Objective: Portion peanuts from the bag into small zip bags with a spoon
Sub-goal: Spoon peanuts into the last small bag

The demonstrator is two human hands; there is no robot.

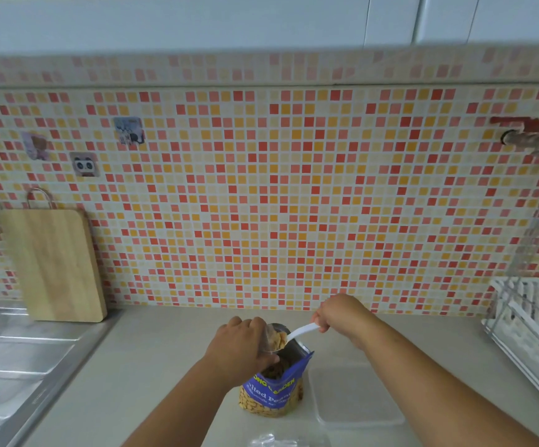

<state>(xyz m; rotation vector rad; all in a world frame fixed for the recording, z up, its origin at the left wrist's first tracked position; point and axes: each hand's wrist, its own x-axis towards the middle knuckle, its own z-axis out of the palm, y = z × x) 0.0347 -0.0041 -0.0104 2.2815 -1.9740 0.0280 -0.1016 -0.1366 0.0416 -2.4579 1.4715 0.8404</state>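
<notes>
A blue peanut bag point(273, 390) stands open on the counter, its clear lower window showing peanuts. My left hand point(240, 345) holds a small clear zip bag point(273, 338) just above the bag's mouth, with peanuts inside it. My right hand point(342, 312) grips the handle of a white plastic spoon point(300, 332). The spoon's bowl is at the zip bag's opening. More clear zip bags point(274, 440) lie at the bottom edge of the view.
A translucent plastic lid or container point(358, 395) lies right of the peanut bag. A wooden cutting board point(55, 262) leans on the tiled wall at left, beside a steel sink drainboard point(19, 359). A white dish rack point(532, 324) stands at right.
</notes>
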